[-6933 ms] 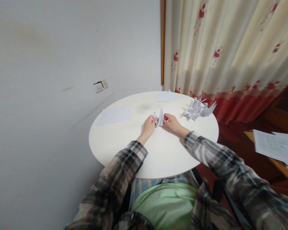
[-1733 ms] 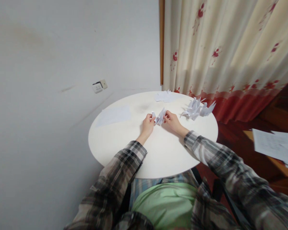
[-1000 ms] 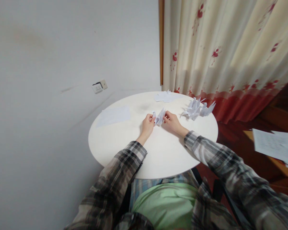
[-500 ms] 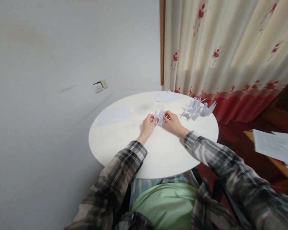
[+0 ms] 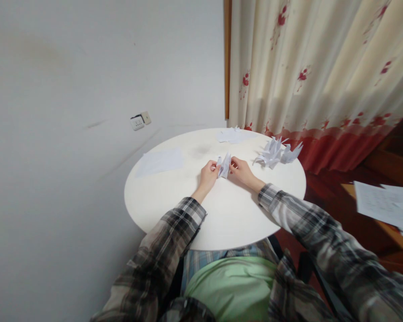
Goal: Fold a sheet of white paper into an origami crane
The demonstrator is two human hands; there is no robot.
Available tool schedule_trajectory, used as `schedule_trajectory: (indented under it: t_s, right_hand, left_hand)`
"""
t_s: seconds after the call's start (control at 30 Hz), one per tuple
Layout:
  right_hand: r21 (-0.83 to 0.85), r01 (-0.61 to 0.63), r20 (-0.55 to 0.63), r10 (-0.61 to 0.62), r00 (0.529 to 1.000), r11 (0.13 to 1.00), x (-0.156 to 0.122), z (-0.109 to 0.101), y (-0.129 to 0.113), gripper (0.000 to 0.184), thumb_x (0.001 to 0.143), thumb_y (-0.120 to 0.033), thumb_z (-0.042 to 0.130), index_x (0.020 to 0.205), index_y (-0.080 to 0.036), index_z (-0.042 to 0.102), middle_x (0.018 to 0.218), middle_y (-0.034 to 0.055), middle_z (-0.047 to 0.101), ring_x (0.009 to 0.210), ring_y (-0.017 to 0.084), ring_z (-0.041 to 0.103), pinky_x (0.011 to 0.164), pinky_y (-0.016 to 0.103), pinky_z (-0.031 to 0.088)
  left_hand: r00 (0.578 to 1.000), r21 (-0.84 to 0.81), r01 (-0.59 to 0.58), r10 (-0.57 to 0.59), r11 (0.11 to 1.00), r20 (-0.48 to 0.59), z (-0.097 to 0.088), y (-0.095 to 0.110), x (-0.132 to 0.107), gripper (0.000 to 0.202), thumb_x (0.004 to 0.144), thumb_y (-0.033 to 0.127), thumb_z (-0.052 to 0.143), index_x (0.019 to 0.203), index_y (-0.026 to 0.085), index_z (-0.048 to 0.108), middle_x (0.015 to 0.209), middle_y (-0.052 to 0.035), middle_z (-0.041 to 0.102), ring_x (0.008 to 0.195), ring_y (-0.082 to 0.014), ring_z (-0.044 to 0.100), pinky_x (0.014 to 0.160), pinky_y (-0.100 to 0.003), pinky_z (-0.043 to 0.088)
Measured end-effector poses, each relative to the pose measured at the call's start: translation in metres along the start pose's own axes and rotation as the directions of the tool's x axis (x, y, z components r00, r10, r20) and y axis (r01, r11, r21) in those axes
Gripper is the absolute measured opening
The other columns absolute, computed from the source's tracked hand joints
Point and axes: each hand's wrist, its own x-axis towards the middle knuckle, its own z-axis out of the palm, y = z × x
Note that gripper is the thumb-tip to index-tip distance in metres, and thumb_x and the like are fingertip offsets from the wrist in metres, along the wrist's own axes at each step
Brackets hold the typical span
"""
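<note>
Between my hands is a white folded paper crane (image 5: 225, 166), its pointed folds standing up, held just over the middle of the round white table (image 5: 231, 214). My left hand (image 5: 208, 173) pinches its left side between thumb and fingers. On the opposite side, my right hand (image 5: 239, 167) grips the other edge with closed fingertips. Several more folded paper cranes (image 5: 272, 152) lie heaped at the table's right side, wings and points sticking up in different directions.
Flat white paper sheets (image 5: 159, 162) rest at the table's left. More paper pieces (image 5: 231, 135) lie at its far edge. A pale wall (image 5: 70, 179) with a socket (image 5: 137, 122) borders the left; a flowered curtain (image 5: 305, 98) hangs behind. Papers (image 5: 383, 203) sit on wooden furniture at right.
Both hands stay in nearly the same place. The paper crane between them has shifted very slightly right and down.
</note>
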Motion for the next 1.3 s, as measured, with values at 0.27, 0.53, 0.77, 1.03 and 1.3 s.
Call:
schedule_trajectory:
  t_s: [0.27, 0.53, 0.77, 1.03, 1.3]
  right_hand:
    - [-0.011, -0.003, 0.037, 0.003, 0.999, 1.0, -0.0005, -0.0033, -0.0054, 0.011, 0.082, -0.023, 0.047, 0.076, -0.016, 0.055, 0.069, 0.001, 0.061, 0.062, 0.011, 0.053, 0.062, 0.022, 0.038]
    - [-0.017, 0.001, 0.049, 0.0, 0.999, 1.0, -0.001, -0.0041, -0.0064, 0.013, 0.081, -0.025, 0.048, 0.074, -0.017, 0.055, 0.069, 0.0003, 0.06, 0.062, 0.011, 0.051, 0.062, 0.022, 0.038]
    - [-0.024, 0.017, 0.047, -0.016, 0.999, 1.0, -0.0012, -0.0042, -0.0064, 0.014, 0.081, -0.025, 0.047, 0.074, -0.017, 0.055, 0.069, 0.0004, 0.06, 0.063, 0.011, 0.05, 0.061, 0.022, 0.038]
    - [-0.026, 0.025, 0.043, -0.024, 0.999, 0.999, -0.0011, -0.0031, -0.0055, 0.014, 0.081, -0.025, 0.047, 0.073, -0.017, 0.055, 0.068, 0.0003, 0.06, 0.062, 0.011, 0.05, 0.061, 0.022, 0.038]
    - [-0.029, 0.018, 0.045, -0.016, 0.999, 0.999, -0.0012, -0.0031, -0.0066, 0.013, 0.081, -0.024, 0.047, 0.072, -0.017, 0.055, 0.067, -0.0003, 0.06, 0.061, 0.011, 0.05, 0.061, 0.022, 0.038]
  left_hand:
    - [0.997, -0.006, -0.029, 0.029, 1.0, 0.069, -0.0002, 0.0054, -0.0019, 0.009, 0.078, 0.027, 0.053, 0.075, 0.019, 0.054, 0.061, 0.0036, 0.057, 0.054, -0.009, 0.052, 0.055, -0.021, 0.041]
    - [0.996, -0.017, -0.033, 0.034, 0.999, 0.088, 0.0, 0.0045, -0.0021, 0.009, 0.079, 0.026, 0.052, 0.074, 0.019, 0.053, 0.058, 0.0042, 0.056, 0.051, -0.0086, 0.052, 0.053, -0.021, 0.041]
    - [0.997, -0.021, -0.031, 0.033, 0.999, 0.077, -0.0003, 0.0045, -0.0021, 0.008, 0.078, 0.026, 0.052, 0.074, 0.019, 0.053, 0.057, 0.0046, 0.056, 0.051, -0.0085, 0.053, 0.053, -0.02, 0.042]
    - [0.997, -0.02, -0.03, 0.031, 0.999, 0.074, -0.0006, 0.0049, -0.0023, 0.007, 0.078, 0.025, 0.053, 0.074, 0.019, 0.054, 0.059, 0.0042, 0.056, 0.053, -0.0087, 0.053, 0.054, -0.021, 0.042]
    - [0.997, -0.037, -0.029, 0.031, 0.999, 0.073, -0.0001, 0.0034, -0.0021, 0.007, 0.078, 0.024, 0.053, 0.074, 0.019, 0.054, 0.06, 0.004, 0.057, 0.053, -0.0085, 0.053, 0.054, -0.02, 0.042]
